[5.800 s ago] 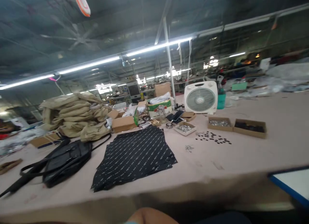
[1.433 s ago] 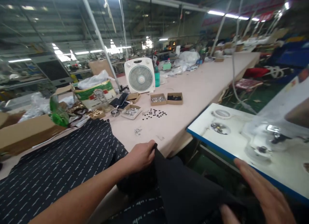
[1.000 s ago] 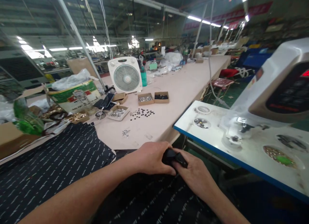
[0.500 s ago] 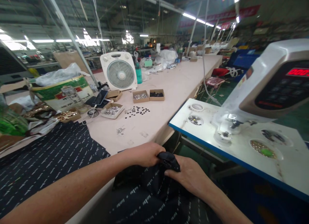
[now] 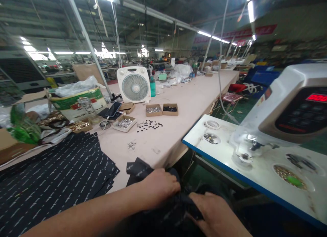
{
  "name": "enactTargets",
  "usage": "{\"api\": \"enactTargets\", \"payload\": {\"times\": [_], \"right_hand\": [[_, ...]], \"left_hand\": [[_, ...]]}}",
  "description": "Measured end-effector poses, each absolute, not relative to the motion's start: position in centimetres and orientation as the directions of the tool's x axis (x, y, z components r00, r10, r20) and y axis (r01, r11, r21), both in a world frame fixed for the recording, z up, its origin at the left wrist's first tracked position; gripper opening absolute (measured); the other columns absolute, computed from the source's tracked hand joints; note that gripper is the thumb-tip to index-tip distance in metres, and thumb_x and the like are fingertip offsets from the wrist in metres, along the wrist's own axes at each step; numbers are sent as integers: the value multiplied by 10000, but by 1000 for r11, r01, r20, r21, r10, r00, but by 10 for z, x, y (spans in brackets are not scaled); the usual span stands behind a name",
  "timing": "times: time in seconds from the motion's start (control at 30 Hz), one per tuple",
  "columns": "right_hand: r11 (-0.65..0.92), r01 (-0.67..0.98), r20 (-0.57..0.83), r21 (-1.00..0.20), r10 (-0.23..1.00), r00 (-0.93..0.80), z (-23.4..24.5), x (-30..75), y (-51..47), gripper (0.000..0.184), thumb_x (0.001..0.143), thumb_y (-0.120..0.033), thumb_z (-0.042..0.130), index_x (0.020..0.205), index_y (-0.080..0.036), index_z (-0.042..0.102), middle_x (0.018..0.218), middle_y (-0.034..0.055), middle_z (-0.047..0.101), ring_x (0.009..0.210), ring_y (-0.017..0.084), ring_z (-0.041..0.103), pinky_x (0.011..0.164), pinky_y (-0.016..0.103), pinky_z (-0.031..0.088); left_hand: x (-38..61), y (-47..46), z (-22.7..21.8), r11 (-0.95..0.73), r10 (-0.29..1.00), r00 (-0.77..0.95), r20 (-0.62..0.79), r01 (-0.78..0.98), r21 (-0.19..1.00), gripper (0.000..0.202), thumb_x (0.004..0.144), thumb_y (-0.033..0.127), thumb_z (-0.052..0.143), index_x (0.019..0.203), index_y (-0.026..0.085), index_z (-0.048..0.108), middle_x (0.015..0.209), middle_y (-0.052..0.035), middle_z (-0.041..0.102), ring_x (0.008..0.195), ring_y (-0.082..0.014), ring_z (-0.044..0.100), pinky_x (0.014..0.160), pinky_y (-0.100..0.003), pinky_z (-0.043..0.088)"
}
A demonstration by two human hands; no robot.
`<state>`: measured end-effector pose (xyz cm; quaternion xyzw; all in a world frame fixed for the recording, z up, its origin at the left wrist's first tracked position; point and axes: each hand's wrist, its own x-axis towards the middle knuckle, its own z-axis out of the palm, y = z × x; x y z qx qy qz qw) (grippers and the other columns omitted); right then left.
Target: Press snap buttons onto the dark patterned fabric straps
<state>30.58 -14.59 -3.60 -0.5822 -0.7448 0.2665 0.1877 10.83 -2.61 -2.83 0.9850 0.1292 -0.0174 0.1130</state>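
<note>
My left hand (image 5: 159, 188) is closed on a piece of black printed fabric (image 5: 139, 169) at the front edge of the long table (image 5: 189, 97). My right hand (image 5: 217, 215) is just to its right, fingers curled onto the same dark fabric, low in view. A stack of black fabric pieces with white lettering (image 5: 51, 175) lies flat on the table to the left of my forearm. To the right stands a white press machine (image 5: 293, 104) on a white, blue-edged worktop (image 5: 217, 141).
A white box fan (image 5: 134, 84) stands further back. Small cardboard trays of metal and black studs (image 5: 161, 109), loose black studs (image 5: 150, 124), a phone (image 5: 112, 110), a green-and-white sack (image 5: 76, 102) and cardboard boxes lie on the table. Cups of parts (image 5: 291, 172) are sunk into the worktop.
My view came down from the room to the table edge. Both hands gathered the black fabric piece; in the last half second they moved lower and a corner of it now lies on the table.
</note>
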Motion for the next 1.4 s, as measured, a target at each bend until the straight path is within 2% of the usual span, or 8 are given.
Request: {"api": "enactTargets", "payload": {"times": [0.07,0.13,0.23,0.33,0.63,0.83,1.03,1.4], "right_hand": [[2,612,-255,-791,908,-333,-39,299,-156,69,812,-233,626,748,-223,650,712,-35,677,659,153,594,580,220,389],[-157,477,-335,-865,888,-315,-39,295,-161,97,796,-280,685,756,-202,643,696,-46,629,649,133,549,536,201,339],[-261,384,-359,-886,909,-211,-39,297,-158,289,829,-427,685,709,-173,616,615,-47,538,581,112,464,505,208,292],[-268,360,-332,-894,934,-128,-43,299,-150,410,877,-530,616,677,-173,601,611,-37,523,587,121,462,506,213,316],[-256,434,-271,-864,962,30,-49,296,-141,464,920,-579,542,667,-192,573,636,-33,550,631,143,512,560,234,364],[-372,210,-405,-904,904,-140,-55,304,-135,353,812,-513,723,859,-164,702,747,-18,668,690,162,583,602,233,412],[-490,-8,-484,-872,864,-142,-60,303,-120,427,820,-536,717,969,-136,723,889,46,740,798,211,661,700,288,518],[-522,51,-524,-851,849,-59,-70,302,-88,438,796,-560,740,925,-142,722,824,35,707,772,205,626,683,288,491]], "left_hand": [[94,-38,-42,-772,229,935,-269,343,535,235,757,356,779,835,209,613,780,21,633,729,-178,610,580,-277,353],[83,-47,-51,-403,230,883,-409,469,786,344,689,438,830,793,202,602,712,50,586,663,-145,571,546,-239,341],[77,-52,-58,162,228,827,-514,488,857,419,646,461,856,860,179,632,719,54,583,626,-110,519,575,-213,385],[81,-50,-60,376,214,802,-557,459,805,414,648,454,852,862,148,672,731,31,624,623,-95,514,612,-209,405],[94,-49,-60,555,254,703,-665,456,695,325,647,425,790,743,131,687,649,7,646,529,-91,536,546,-206,404],[103,-41,-71,680,290,717,-634,312,663,325,651,395,790,809,119,722,676,-10,679,540,-94,557,564,-208,429],[103,-18,-74,607,168,772,-614,410,681,323,582,275,853,854,133,751,784,-9,734,635,-113,627,653,-220,498],[106,-4,-96,751,193,758,-623,295,591,397,516,302,903,832,114,754,779,-32,732,608,-112,623,655,-229,504]]}}
